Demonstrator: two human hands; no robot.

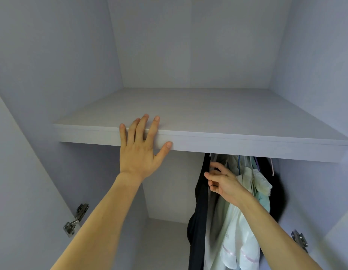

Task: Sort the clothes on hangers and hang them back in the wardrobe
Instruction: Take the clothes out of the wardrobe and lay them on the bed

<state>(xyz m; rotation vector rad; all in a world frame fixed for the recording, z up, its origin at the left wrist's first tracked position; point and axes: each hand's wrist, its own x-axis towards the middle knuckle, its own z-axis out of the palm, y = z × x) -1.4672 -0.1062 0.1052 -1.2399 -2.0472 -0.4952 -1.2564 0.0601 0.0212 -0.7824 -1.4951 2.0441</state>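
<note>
I look into a pale grey wardrobe. My left hand (140, 147) lies flat with spread fingers on the front edge of the upper shelf (247, 141), holding nothing. Below the shelf, at the right, several garments hang close together: a black one (198, 211) at the left, a grey one (216, 217) beside it, then white and pale green ones (239, 230), with a dark one at the far right. My right hand (222, 181) pinches the top of the grey garment near its hanger. The rail and most hanger hooks are hidden behind the shelf edge.
The wardrobe's left half below the shelf holds no clothes. Metal door hinges sit at the lower left (75, 219) and lower right (299, 238). The shelf top carries nothing.
</note>
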